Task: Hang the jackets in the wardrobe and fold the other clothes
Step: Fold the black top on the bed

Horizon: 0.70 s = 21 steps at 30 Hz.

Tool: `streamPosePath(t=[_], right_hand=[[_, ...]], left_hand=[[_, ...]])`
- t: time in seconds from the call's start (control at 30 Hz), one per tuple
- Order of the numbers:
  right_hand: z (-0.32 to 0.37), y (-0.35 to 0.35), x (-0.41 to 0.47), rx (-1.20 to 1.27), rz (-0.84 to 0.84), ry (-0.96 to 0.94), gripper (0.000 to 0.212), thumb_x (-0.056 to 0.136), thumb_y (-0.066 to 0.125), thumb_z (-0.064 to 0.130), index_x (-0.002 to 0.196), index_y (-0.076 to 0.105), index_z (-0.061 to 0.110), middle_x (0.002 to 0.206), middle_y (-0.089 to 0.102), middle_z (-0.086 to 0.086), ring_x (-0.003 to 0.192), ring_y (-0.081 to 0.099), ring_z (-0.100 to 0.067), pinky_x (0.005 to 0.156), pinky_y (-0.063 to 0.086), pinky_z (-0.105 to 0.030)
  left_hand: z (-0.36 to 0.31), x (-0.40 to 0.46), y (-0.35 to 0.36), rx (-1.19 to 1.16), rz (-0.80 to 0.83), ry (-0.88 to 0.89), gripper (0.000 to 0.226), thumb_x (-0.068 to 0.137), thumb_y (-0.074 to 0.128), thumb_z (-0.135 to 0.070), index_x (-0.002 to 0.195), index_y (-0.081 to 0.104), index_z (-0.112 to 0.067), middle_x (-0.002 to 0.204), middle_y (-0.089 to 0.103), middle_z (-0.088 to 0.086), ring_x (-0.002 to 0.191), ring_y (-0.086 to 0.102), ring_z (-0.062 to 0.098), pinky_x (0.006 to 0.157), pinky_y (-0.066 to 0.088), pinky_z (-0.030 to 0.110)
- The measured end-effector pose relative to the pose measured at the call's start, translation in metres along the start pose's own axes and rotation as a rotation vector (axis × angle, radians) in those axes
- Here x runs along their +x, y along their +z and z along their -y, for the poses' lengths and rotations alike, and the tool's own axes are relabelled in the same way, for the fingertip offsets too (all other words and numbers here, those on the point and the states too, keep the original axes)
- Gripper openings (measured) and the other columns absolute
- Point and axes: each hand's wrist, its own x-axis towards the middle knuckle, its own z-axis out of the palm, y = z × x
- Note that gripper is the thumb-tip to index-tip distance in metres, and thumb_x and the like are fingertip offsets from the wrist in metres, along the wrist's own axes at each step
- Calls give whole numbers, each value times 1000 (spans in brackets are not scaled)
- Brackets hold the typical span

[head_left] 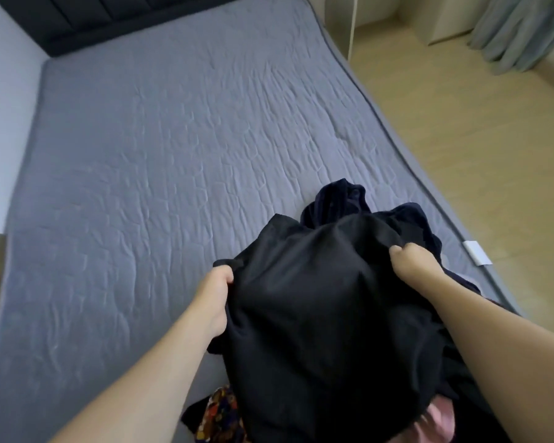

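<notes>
The left hand and the right hand each grip an edge of a black garment, which hangs stretched between them above the grey mattress. Beyond the right hand lies a dark, possibly navy, crumpled garment. Below the left forearm shows a patterned cloth, and beside it something pink.
</notes>
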Motion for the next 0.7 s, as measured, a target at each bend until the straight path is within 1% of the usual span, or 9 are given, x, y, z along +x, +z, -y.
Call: streamPosePath(t=[0.1,0.17,0.23,0.3,0.4,0.47,0.57,0.63,0.7], right_hand=[[46,3,-26,301,73,-58,40,99,36,30,106,61,-1,107,61,-23,99,58,-37,88,45,-41],[85,9,-50,569,280,-24,44,93,47,44,103,66,6,106,69,-11,97,64,-30,93,50,-40],[127,11,-78,579,554,58,57,79,61,65,96,77,13,99,74,-7,89,72,-26,77,55,-33],[170,19,-104,422,710,79,53,70,73,60,87,79,10,90,76,-9,75,74,-26,68,56,-32],[242,39,-143,370,703,65,38,70,70,30,98,71,5,82,74,-15,62,70,-30,69,58,-39],[297,50,-171,474,662,1,37,70,68,28,99,68,7,78,73,-16,58,69,-30,59,56,-37],[383,59,-214,683,628,-141,38,74,66,27,107,65,9,89,74,-17,76,70,-32,65,56,-40],[433,62,-241,745,627,-256,35,80,63,28,112,63,14,101,72,-15,90,68,-33,72,55,-42],[475,69,-265,749,671,-394,24,89,60,31,112,60,23,107,70,-7,95,67,-28,67,56,-38]], left_hand=[[-12,-9,-37,6,129,-96,28,76,62,-33,90,77,-15,98,75,11,86,68,29,81,49,37],[-16,-13,-65,11,141,-97,30,83,60,-27,102,76,-10,100,74,13,86,70,29,79,52,35],[-24,-17,-99,5,83,-65,29,87,58,-22,106,73,-6,95,75,14,87,70,29,80,54,37],[-40,-22,-142,4,-14,-17,25,90,58,-19,107,71,-6,92,75,13,91,70,30,85,55,41],[-79,-31,-217,-60,-128,80,28,91,57,-15,118,64,-8,105,71,15,100,67,32,95,52,48],[-108,-41,-269,-80,-180,147,32,89,57,-14,121,62,-8,111,69,15,103,65,33,97,50,49],[-152,-59,-347,-129,-278,248,31,81,57,-16,110,64,-8,107,68,15,101,65,33,93,50,49],[-172,-69,-396,-150,-355,316,20,80,54,-15,97,63,-9,99,68,13,91,65,30,85,53,45],[-177,-70,-441,-91,-438,383,8,85,51,-13,85,59,-15,90,65,9,82,62,27,72,52,37]])
